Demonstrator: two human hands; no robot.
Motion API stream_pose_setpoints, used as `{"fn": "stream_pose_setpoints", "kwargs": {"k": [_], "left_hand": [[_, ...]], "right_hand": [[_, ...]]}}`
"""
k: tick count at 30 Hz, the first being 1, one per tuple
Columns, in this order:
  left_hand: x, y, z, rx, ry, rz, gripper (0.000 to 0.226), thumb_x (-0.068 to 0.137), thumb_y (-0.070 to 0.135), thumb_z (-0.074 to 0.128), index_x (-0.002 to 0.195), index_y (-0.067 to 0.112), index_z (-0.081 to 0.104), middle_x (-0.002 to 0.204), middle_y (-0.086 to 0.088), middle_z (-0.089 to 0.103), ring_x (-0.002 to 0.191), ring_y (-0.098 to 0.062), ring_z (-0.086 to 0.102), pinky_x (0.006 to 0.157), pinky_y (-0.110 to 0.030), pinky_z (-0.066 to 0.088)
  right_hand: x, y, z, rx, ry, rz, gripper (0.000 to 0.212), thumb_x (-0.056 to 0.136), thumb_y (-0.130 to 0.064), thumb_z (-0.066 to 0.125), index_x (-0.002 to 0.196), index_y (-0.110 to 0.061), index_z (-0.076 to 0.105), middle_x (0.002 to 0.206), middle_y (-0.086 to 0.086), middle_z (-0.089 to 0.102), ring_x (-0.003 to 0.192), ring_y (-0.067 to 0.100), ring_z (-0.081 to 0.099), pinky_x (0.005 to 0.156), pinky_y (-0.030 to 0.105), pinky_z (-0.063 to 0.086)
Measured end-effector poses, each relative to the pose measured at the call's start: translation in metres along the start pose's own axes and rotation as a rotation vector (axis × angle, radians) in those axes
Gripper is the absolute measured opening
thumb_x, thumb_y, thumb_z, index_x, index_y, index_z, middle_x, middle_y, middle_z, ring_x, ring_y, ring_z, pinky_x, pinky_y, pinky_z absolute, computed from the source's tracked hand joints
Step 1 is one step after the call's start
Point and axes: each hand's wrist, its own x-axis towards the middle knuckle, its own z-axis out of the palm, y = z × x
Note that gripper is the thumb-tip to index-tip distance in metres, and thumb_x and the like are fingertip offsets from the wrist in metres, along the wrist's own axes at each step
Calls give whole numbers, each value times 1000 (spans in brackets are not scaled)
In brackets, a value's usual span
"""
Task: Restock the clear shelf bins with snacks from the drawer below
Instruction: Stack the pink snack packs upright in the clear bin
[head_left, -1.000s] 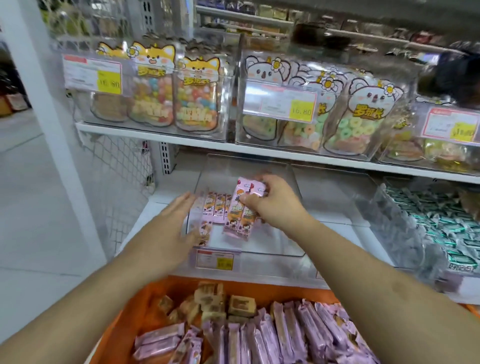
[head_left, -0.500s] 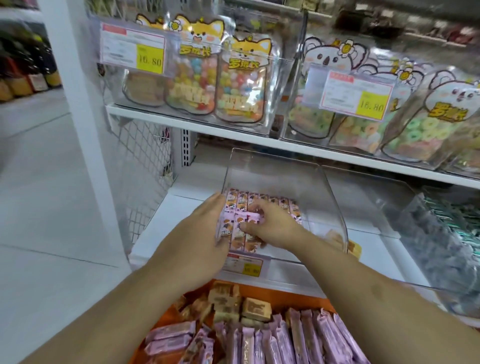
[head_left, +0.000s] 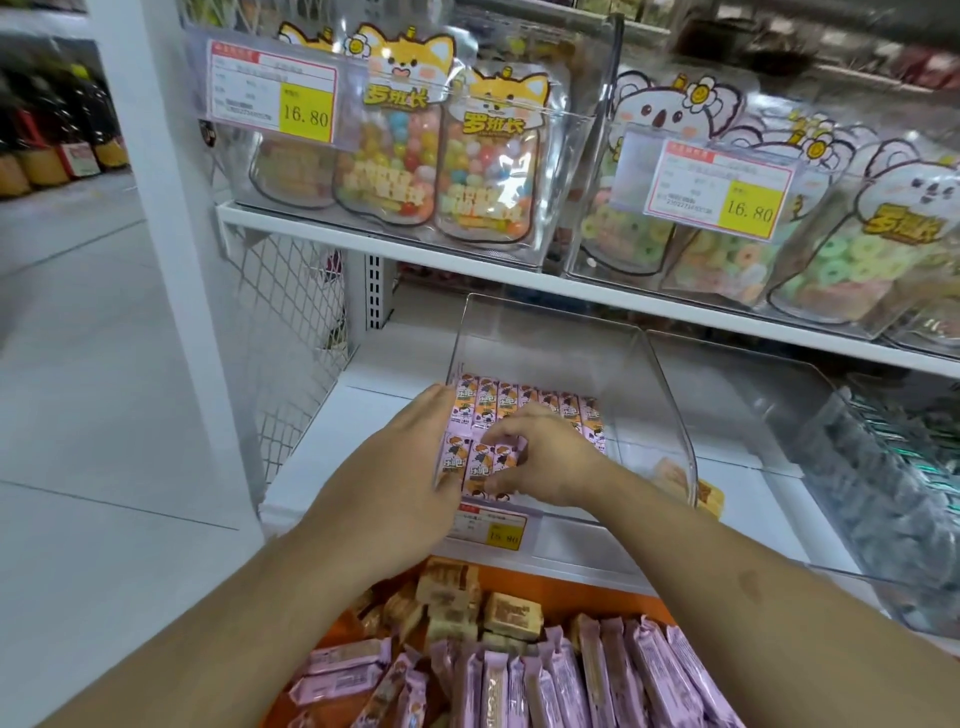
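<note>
A clear shelf bin (head_left: 670, 415) on the lower shelf holds a back row of pink snack bars (head_left: 524, 402). My right hand (head_left: 550, 460) reaches into the bin, its fingers curled onto a few pink bars in the front row (head_left: 475, 462). Flat against the left side of that row lies my left hand (head_left: 400, 467), fingers straight. Below, the orange drawer (head_left: 576, 592) is open. It is full of more pink bars (head_left: 597, 675) and tan wrapped cakes (head_left: 511, 616).
A price tag (head_left: 491, 527) hangs on the bin's front. To the right stands a clear bin of dark wrapped snacks (head_left: 878, 483). The shelf above (head_left: 467, 267) carries bins of candy bags. A white post (head_left: 171, 249) and wire mesh (head_left: 291, 322) close the left side.
My right hand has lowered its bundle of pink bars from above the bin into the front row. My left hand has moved in against the row's left side.
</note>
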Motion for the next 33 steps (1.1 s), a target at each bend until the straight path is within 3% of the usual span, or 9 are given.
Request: {"fn": "stream_pose_setpoints", "kwargs": {"k": [3,7,10,17,21,26,30,33], "left_hand": [[0,0,0,5,-13,3,83,102,26,60,165,36,8,170,22,11,151,-7,30,112,-20,27],[-2,0,-2,11,-55,-1,85,102,30,60,164,37,2,170,23,4,153,-9,26,118,-28,30],[-6,1,-2,16,-90,0,87,103,36,58,164,39,-4,170,24,-3,155,-9,20,121,-32,27],[-39,11,5,61,-211,-48,97,94,62,58,161,46,-10,169,19,-20,158,-16,17,120,-36,29],[-71,25,17,44,-236,-50,96,93,63,57,162,44,-7,171,15,-16,159,-16,13,122,-35,26],[-110,26,69,131,-313,16,93,93,65,54,164,33,4,171,13,-9,158,-17,14,124,-38,30],[-125,3,127,249,-527,10,91,90,63,57,164,30,15,172,2,1,155,-26,24,123,-41,32],[-119,-20,164,285,-631,6,87,91,59,59,163,38,14,170,-2,8,143,-30,43,114,-41,42]], "right_hand": [[-4,3,-1,35,-23,-8,63,79,-44,89,135,-31,65,121,-12,54,98,5,55,87,30,52],[-16,5,-8,92,6,3,62,79,-47,87,135,-34,64,139,-12,55,118,11,56,100,34,50],[-37,3,-20,115,55,29,64,78,-53,86,136,-37,63,147,-12,52,118,15,59,104,42,52],[-134,-20,-51,319,170,-13,49,81,-45,86,125,-42,66,133,-21,56,97,3,65,85,25,56],[-189,-12,-31,442,109,-2,41,80,-33,90,116,-38,71,120,-15,66,98,5,67,85,24,57],[-231,46,23,398,28,179,36,78,-38,90,109,-39,71,95,-18,73,86,4,68,81,24,55],[-248,96,62,240,-121,343,33,83,-34,86,110,-25,69,92,-10,67,84,15,64,76,30,53],[-254,127,91,172,-237,404,52,84,-37,84,132,-27,63,107,-6,67,95,15,63,83,26,49]]}}
